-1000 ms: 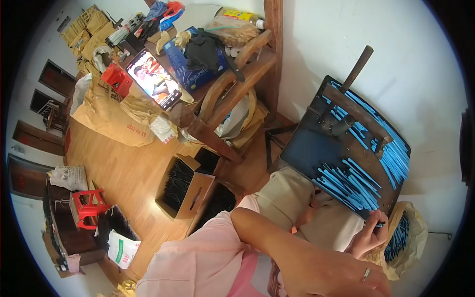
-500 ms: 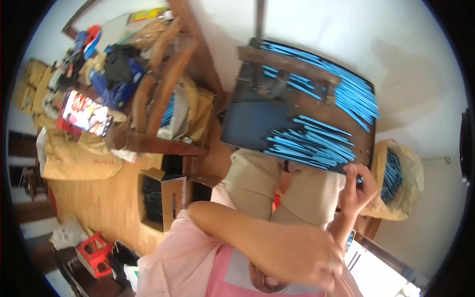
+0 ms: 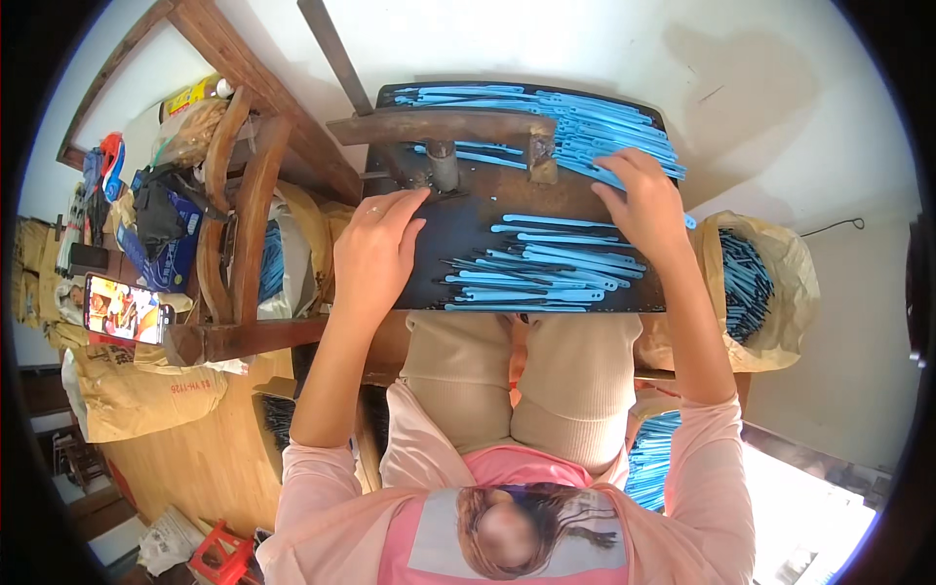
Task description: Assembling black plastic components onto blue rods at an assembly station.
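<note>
A dark board (image 3: 468,219) lies across my lap, with an iron lever press (image 3: 444,166) at its left part. My left hand (image 3: 375,258) is beside the press at the board's left edge, thumb and fingers apart, nothing visible between them. Several flat blue strips (image 3: 556,278) with holed ends and thin dark tips lie in a near pile. Farther back is a bigger pile of blue strips (image 3: 604,127). Over its right side, my right hand (image 3: 643,200) is closed on one blue strip (image 3: 690,221), whose holed end sticks out past my wrist.
An open paper sack (image 3: 780,292) of strips stands to the right, and another sack (image 3: 312,244) stands left behind a wooden frame (image 3: 249,214). A phone (image 3: 122,310) with a lit screen leans at the left. Low on the left is a red stool (image 3: 224,556).
My left forearm has swung from across my body to the board's left edge. My right hand has gone from the board's near right corner to the far pile. The view has shifted.
</note>
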A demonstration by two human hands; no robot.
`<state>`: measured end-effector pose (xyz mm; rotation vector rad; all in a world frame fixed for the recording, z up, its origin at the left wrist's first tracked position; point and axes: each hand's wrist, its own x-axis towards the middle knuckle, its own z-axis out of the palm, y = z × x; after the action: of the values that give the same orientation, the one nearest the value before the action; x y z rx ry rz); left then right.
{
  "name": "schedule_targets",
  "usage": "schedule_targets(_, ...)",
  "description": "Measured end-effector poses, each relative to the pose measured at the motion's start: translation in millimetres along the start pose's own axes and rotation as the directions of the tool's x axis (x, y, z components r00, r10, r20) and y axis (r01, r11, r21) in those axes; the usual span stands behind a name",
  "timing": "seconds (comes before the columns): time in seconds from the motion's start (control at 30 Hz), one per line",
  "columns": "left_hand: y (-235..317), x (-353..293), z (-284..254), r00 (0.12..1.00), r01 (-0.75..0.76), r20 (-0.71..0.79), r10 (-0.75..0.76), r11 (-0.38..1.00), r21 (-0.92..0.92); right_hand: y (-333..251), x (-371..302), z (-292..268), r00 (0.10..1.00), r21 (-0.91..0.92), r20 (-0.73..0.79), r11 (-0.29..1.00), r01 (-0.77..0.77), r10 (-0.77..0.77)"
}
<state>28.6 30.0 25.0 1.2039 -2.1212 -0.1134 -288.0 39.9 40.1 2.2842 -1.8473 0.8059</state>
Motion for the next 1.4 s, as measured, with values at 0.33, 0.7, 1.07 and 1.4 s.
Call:
schedule_targets(0.33, 2.0, -2.6, 4.8, 0.999, 0.01, 0.043, -0.013, 0.998, 0.057, 0.1, 11.5, 14.5, 0.987, -0.083, 0.066, 0.985, 0.151, -0.146)
schedule_targets(0.7, 37.8, 19.5, 18.3, 0.98, 0.153, -0.017, -0.196, 0.815, -0.559, -10.5, 10.1, 4.5, 0.965, -0.028, -0.024, 0.965, 0.26, -0.261)
schedule_targets(1.07, 55.2, 39.4, 53.9, 0.987, 0.088, -0.037, -0.159, 0.713, -0.696, -22.0, -9.1, 3.1, 0.992, 0.271, -0.011, 0.955, 0.123, -0.125)
schedule_targets(1.4, 51.5, 37.7, 69.5, 0.995, 0.018, -0.059, -0.077, 0.746, -0.666, -44.3, -14.9, 6.0, 0.996, 0.385, -0.068, 0.919, 0.084, -0.062)
